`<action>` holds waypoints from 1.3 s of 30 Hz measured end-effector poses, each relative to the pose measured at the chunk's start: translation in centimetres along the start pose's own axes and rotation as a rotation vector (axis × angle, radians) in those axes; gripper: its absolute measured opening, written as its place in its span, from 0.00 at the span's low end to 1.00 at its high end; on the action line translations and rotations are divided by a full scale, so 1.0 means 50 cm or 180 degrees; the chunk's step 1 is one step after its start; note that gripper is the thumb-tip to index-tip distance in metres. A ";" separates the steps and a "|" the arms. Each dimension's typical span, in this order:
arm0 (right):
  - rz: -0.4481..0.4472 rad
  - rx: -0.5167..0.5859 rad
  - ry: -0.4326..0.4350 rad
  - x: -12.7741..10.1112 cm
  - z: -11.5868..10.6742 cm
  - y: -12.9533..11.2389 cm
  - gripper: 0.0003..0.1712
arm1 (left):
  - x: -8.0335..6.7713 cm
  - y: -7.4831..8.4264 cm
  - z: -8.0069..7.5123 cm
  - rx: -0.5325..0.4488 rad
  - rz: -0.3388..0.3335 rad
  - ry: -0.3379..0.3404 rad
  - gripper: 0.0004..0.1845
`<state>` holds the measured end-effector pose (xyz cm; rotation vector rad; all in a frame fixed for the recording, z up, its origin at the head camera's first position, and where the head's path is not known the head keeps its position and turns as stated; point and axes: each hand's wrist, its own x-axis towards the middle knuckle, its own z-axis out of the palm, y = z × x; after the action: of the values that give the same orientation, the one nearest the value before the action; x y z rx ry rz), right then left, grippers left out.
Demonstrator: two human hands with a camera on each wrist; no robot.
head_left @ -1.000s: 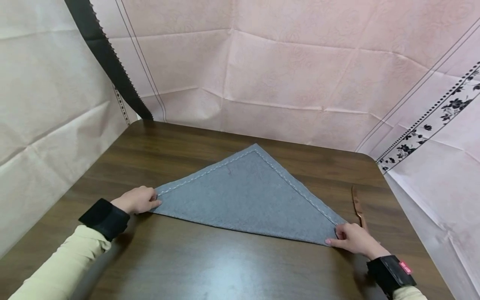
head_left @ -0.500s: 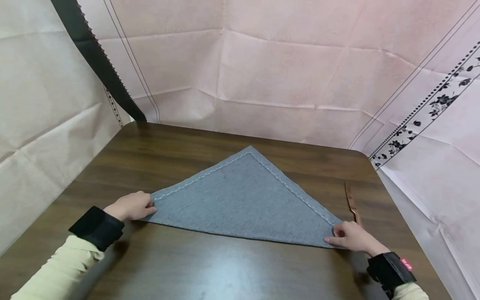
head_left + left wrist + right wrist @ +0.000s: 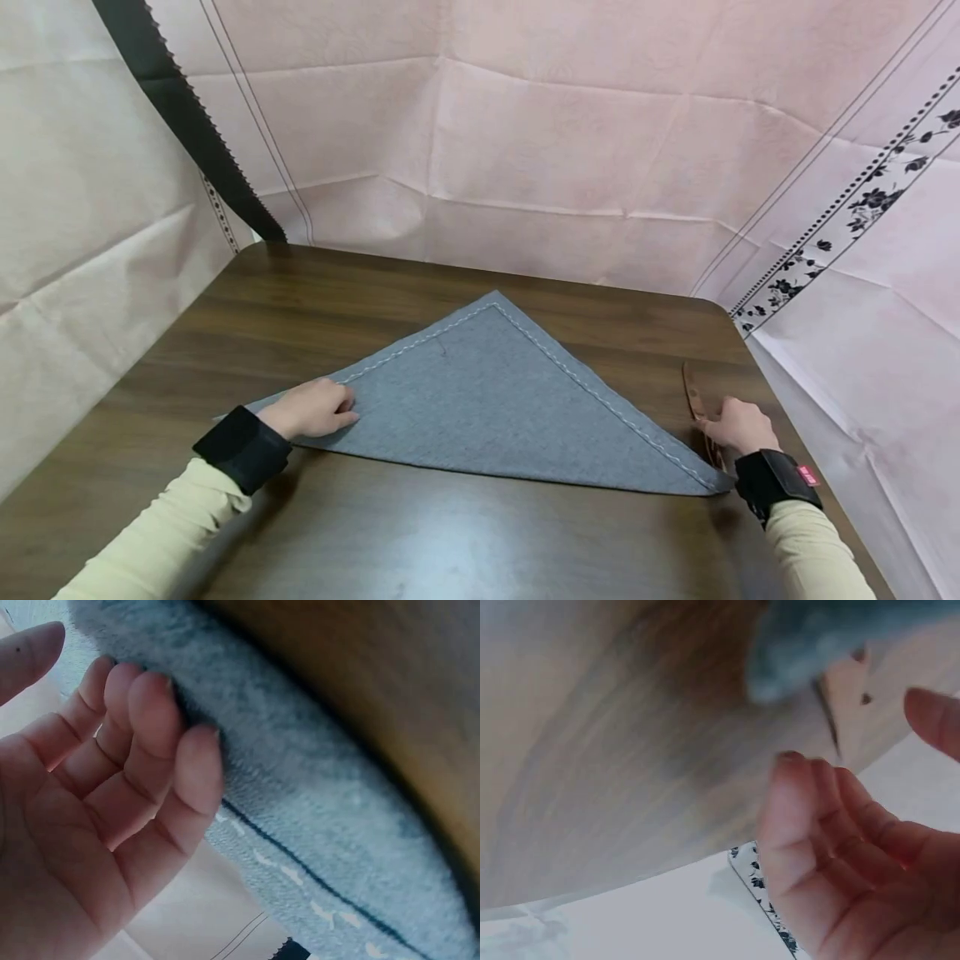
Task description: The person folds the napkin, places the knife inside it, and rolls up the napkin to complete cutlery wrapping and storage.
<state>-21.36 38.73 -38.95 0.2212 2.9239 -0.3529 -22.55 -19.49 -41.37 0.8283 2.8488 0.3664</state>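
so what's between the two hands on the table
In the head view, the folded grey cloth spans the gap: the left hand rests on its left part, the right hand is beside its right corner, at the knife.

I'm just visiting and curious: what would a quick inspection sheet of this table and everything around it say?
Surface: dark wooden table, glossy, rounded corners.
Job's things: grey cloth folded into a triangle, lying flat, white stitching along two edges; copper-coloured knife beside its right corner.
Clutter: nothing seen.
Hands: left hand rests on the cloth near its left corner, fingers loosely bent; right hand is off the cloth, at the knife, palm open in the wrist view.
Cables: nothing seen; black wristbands on both arms.
Surroundings: pale pink creased sheets hung behind and at both sides, with a flowered border on the right.
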 end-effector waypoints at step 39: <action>-0.0274 0.0189 0.0412 0.028 0.044 0.041 0.09 | -0.005 0.003 0.017 -0.0066 -0.0199 0.0072 0.13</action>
<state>-22.02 40.32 -41.79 0.1313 3.0598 -0.4555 -22.07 -19.34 -42.15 0.7340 2.8786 0.3991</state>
